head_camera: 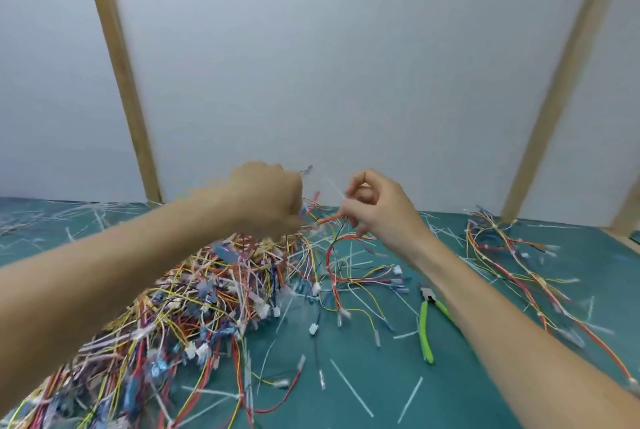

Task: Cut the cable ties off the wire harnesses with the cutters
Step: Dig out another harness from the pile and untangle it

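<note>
My left hand (268, 198) is raised above the table, fingers curled around wires of a harness (346, 252) pulled up from the pile. My right hand (375, 208) pinches the same harness's red wires and a thin white cable tie (335, 187) just to the right of it. A big tangled pile of coloured wire harnesses (180, 317) lies at the left and centre. The cutters (426, 324), with bright green handles, lie on the mat under my right forearm, held by neither hand.
A green cutting mat (450, 387) covers the table, strewn with cut white cable-tie pieces (351, 388). A smaller bunch of harnesses (512, 262) lies at the right. Wooden posts (119, 71) stand against a white back wall.
</note>
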Tool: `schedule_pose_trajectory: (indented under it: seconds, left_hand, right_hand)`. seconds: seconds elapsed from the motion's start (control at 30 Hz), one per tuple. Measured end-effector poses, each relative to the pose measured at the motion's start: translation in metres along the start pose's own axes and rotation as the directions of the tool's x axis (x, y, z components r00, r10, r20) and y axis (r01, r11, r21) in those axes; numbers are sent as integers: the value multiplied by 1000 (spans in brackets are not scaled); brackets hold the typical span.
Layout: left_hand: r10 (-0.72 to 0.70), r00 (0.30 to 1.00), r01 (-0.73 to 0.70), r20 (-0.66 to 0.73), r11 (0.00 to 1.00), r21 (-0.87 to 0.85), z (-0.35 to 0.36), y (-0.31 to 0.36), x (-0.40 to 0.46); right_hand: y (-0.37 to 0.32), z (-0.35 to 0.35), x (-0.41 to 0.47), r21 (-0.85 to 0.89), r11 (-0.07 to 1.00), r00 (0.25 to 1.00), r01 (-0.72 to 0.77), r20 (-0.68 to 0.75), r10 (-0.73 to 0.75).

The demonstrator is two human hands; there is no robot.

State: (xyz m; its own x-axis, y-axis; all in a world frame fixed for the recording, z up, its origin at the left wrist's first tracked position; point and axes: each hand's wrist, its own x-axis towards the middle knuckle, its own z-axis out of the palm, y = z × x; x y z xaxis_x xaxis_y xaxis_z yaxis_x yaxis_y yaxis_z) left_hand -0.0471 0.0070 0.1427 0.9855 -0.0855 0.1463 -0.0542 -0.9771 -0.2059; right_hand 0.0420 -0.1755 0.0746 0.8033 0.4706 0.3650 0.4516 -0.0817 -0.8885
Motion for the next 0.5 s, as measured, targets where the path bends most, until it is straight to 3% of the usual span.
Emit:
schedule_pose_trajectory:
  seconds: [0.1,0.2,0.27,0.33,0.4,0.5]
  left_hand:
    - [-36,998,26,-43,977,-214,-4,-17,8]
    - [-72,989,23,-132,940,-340,7,-21,16]
    - [-160,956,83,-246,952,-295,15,-22,18]
    - [-202,928,136,-313,966,-221,19,-27,17]
    - [-174,956,121,-237,968,-221,21,-33,13]
    - [-52,997,27,-64,940,-340,21,-33,5]
  right_hand:
    - [-3,0,-6,-432,899,978,73,209,21]
    - [-5,9,-7,-682,703,971,203,231,-56]
    - [-3,13,-7,-729,641,966,238,248,-77]
    - [2,13,-9,-697,691,955,194,294,28]
    - [4,3,-10,-595,800,953,81,282,113]
    - [4,-10,-3,-524,852,1000,0,10,6]
